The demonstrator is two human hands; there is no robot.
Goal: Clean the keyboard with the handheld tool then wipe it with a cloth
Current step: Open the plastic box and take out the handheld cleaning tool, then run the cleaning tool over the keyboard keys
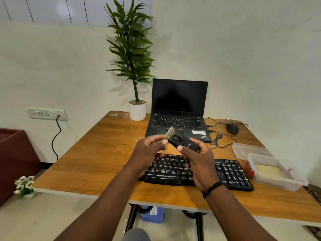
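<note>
Pale walls close off the corner behind a wooden table (97, 153), and a wall socket strip (46, 114) on the left has a black cable hanging from it. At the back of the table a potted plant (134, 66) in a white pot stands just beside an open black laptop (178, 110) with a dark screen. A wired black mouse (232, 128) lies to the laptop's right, its cable looping over the wood.

Nearer the front edge sits the black keyboard (231, 173), with white-lettered keys. Both hands are raised above its left half. The right hand (199, 162) grips a black handheld cleaning brush (180, 139) by its lower end, thumb across the body, so the tool slants up to the left with its pale bristles at the top. The left hand (149, 152) has its fingers curled, and thumb and fingertips pinch the brush just under the bristles. A dark band circles the right wrist.

Right of the keyboard stands a clear plastic container (278, 173) holding something pale yellow, possibly the cloth, and its clear lid (250, 150) lies just behind it. Under the table is a blue jug (152, 214); on the floor at left, a small bunch of white flowers (24, 185).
</note>
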